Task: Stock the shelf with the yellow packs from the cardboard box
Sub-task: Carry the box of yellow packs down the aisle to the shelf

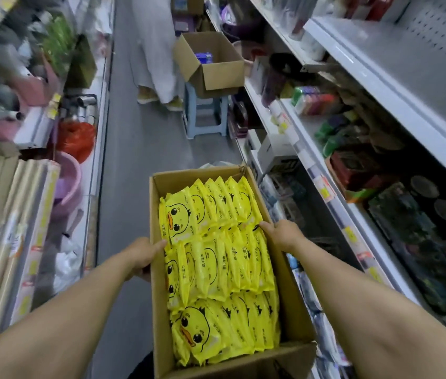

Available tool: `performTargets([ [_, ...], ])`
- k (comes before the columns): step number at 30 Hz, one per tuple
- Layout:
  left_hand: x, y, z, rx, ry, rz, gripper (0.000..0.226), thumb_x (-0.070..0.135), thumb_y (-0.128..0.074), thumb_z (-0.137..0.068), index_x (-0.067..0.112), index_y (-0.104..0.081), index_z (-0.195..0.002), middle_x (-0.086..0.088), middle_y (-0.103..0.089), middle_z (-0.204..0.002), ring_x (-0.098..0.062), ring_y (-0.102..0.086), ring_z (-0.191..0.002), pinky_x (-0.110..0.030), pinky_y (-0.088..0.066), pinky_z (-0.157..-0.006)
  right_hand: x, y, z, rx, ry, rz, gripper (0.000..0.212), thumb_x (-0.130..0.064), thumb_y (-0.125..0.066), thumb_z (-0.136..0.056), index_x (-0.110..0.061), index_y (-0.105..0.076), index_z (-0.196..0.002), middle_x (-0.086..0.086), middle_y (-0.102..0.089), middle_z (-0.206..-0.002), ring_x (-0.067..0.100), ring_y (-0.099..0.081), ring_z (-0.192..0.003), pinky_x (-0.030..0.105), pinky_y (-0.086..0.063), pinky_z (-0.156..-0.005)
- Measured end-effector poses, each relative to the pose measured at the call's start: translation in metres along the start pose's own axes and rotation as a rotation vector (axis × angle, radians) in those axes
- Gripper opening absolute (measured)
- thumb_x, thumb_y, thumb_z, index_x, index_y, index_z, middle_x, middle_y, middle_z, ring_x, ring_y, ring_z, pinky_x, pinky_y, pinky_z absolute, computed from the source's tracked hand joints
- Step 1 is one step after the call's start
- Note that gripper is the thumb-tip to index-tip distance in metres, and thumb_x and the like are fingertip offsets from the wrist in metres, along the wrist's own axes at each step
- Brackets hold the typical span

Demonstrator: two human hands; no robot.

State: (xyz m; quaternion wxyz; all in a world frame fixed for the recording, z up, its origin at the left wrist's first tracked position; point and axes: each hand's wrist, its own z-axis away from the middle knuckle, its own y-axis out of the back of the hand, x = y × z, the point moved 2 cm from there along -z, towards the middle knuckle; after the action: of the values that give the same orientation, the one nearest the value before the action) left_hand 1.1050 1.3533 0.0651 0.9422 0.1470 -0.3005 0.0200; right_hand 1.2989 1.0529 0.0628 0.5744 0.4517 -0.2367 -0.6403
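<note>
While the left hand (141,258) and right hand (282,235) clasp opposite walls of the cardboard box (291,299), yellow packs (216,263) fill it in rows. Stocking seems not yet begun; next, free one hand and lift packs to the shelf (380,88) alongside.

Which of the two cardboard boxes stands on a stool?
The far box up the aisle, on the pale blue stool; the near box holds yellow packs.
</note>
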Motion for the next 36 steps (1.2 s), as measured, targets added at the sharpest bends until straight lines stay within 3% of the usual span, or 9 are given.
performTargets([
  [9,0.158,0.041,-0.134,-0.016,-0.013,-0.100,0.043,0.042,-0.048,-0.100,0.003,-0.047,-0.118,-0.022,-0.067,-0.093,-0.032,-0.069,-0.072,-0.038,-0.059,-0.049,-0.034,0.058,-0.169,0.040,-0.050,-0.099,0.063,-0.054,-0.047,-0.099,-0.012,-0.036,-0.054,0.006,-0.041,-0.055,0.022,-0.040,-0.051,0.033,-0.036,-0.062],
  [17,0.240,0.037,-0.249,0.005,0.032,-0.068,0.043,0.042,-0.047,-0.100,0.003,-0.048,-0.116,-0.019,-0.068,-0.092,-0.031,-0.070,-0.072,-0.035,-0.057,-0.049,-0.044,0.086,-0.323,-0.022,-0.061,-0.115,0.058,-0.058,-0.044,-0.099,-0.013,-0.044,-0.062,0.006,-0.048,-0.068,0.027,-0.053,-0.074,0.033,-0.039,-0.065],
  [22,0.264,0.027,-0.302,0.025,0.055,-0.015,0.037,0.040,-0.045,-0.101,0.006,-0.046,-0.117,-0.013,-0.064,-0.086,-0.026,-0.066,-0.070,-0.032,-0.054,-0.049,-0.047,0.089,-0.393,-0.055,-0.076,-0.128,0.067,-0.065,-0.045,-0.095,-0.003,-0.063,-0.080,0.017,-0.067,-0.084,0.035,-0.065,-0.079,0.044,-0.055,-0.073],
  [27,0.250,0.011,-0.351,0.084,0.094,-0.053,0.036,0.039,-0.047,-0.101,0.010,-0.048,-0.122,-0.012,-0.063,-0.084,-0.028,-0.065,-0.072,-0.036,-0.055,-0.055,-0.039,0.062,-0.436,-0.108,-0.105,-0.080,0.058,-0.066,-0.044,-0.094,-0.013,-0.055,-0.073,0.010,-0.063,-0.079,0.032,-0.064,-0.078,0.036,-0.049,-0.067],
  [32,0.243,0.010,-0.372,0.079,0.078,-0.175,0.037,0.042,-0.050,-0.099,0.006,-0.058,-0.102,-0.011,-0.067,-0.077,-0.028,-0.068,-0.065,-0.037,-0.059,-0.058,-0.029,0.050,-0.452,-0.152,-0.164,-0.060,0.060,-0.068,-0.046,-0.093,-0.011,-0.062,-0.082,0.017,-0.068,-0.094,0.036,-0.066,-0.091,0.042,-0.053,-0.077],
  [36,0.244,0.009,-0.368,0.017,0.121,-0.087,0.044,0.040,-0.049,-0.100,0.004,-0.053,-0.124,-0.016,-0.068,-0.096,-0.027,-0.067,-0.075,-0.031,-0.054,-0.052,-0.037,0.050,-0.442,-0.160,-0.227,-0.113,0.057,-0.068,-0.047,-0.092,-0.015,-0.065,-0.099,0.014,-0.067,-0.102,0.034,-0.064,-0.096,0.040,-0.052,-0.080],
])
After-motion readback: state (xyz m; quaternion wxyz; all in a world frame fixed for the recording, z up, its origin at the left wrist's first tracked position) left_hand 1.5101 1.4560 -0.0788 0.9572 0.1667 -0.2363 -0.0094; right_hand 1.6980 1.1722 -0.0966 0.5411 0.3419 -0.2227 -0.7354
